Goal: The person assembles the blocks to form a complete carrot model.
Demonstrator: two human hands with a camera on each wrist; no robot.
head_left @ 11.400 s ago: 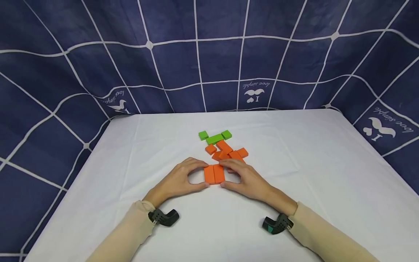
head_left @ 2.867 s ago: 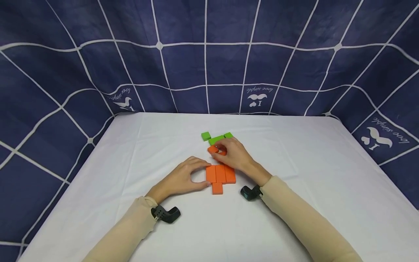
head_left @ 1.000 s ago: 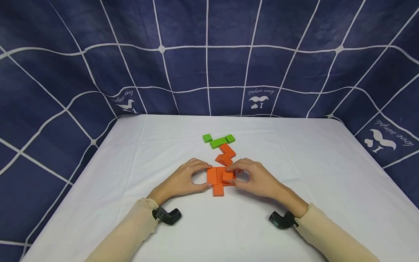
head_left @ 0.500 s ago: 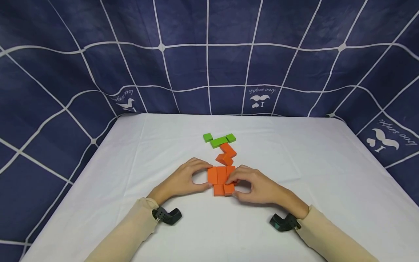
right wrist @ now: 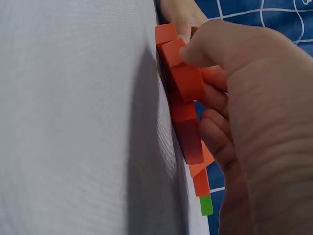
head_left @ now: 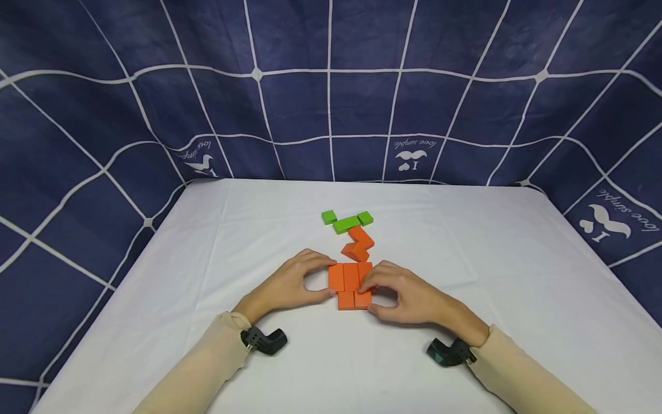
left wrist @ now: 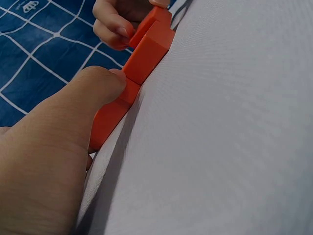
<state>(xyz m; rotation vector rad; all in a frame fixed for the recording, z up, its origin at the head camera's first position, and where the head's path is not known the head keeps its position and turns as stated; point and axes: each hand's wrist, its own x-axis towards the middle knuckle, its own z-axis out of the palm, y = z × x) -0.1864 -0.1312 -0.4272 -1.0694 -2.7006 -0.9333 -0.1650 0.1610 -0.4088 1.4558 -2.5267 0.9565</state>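
Three upright orange rectangular blocks stand side by side in the head view, in front of the person. My left hand (head_left: 289, 282) holds the leftmost block (head_left: 336, 277), thumb at its near end and a finger at its far end. Under the row sits a square orange block (head_left: 346, 301). My right hand (head_left: 405, 293) pinches a second square orange block (head_left: 363, 300) between thumb and fingers, beside the first square and just below the right rectangle (head_left: 365, 269), which the fingers partly hide. In the right wrist view the pinched block (right wrist: 182, 68) is tilted.
Beyond the row lie two loose orange pieces, a rectangular block (head_left: 361, 236) and an angled block (head_left: 354, 250). Farther back are a long green block (head_left: 346, 224) and two green squares, left (head_left: 328, 217) and right (head_left: 365, 218). A white cloth (head_left: 465, 241) covers the table.
A third rectangle and a square have joined the original pair. My right hand took another square from the far pieces, carried it over the row and lowered it beside the first. The left hand stayed put.
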